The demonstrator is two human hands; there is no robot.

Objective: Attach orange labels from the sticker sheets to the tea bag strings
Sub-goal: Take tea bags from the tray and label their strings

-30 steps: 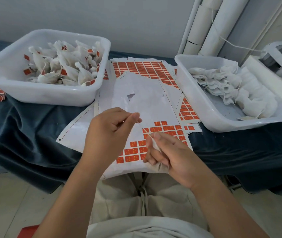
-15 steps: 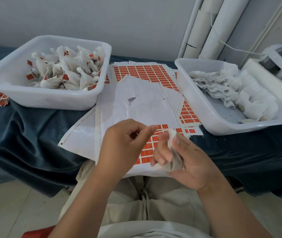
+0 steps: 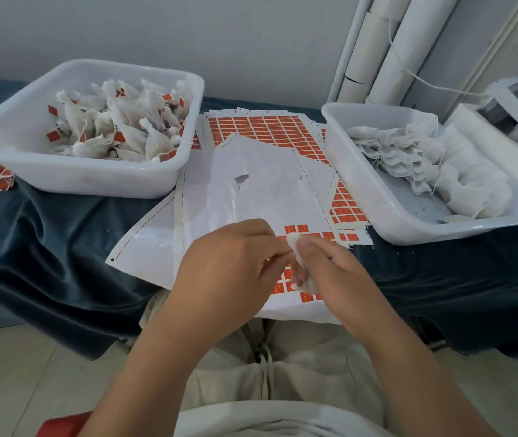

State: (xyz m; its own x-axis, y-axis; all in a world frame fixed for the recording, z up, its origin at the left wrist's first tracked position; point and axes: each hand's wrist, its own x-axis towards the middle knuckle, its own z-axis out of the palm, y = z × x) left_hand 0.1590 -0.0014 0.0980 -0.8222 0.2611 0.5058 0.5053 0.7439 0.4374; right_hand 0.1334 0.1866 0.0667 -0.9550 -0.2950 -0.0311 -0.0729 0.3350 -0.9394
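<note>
My right hand (image 3: pixel 330 272) grips a white tea bag (image 3: pixel 305 283) over the near edge of the sticker sheets (image 3: pixel 270 190). My left hand (image 3: pixel 232 266) is curled beside it, its fingertips pinched together against the bag's top; whatever it pinches is too small to make out. Orange labels (image 3: pixel 278 288) show on the sheet just under both hands. More orange labels (image 3: pixel 267 130) fill the far sheet.
A white tub (image 3: pixel 93 181) at the left holds several labelled tea bags. A second white tub (image 3: pixel 387 216) at the right holds unlabelled bags. A dark blue cloth (image 3: pixel 46 247) covers the table. White tubes (image 3: pixel 387 52) lean on the wall behind.
My hands have come together: the stretched string between them is gone. The right hand has lifted the tea bag up to the left fingertips.
</note>
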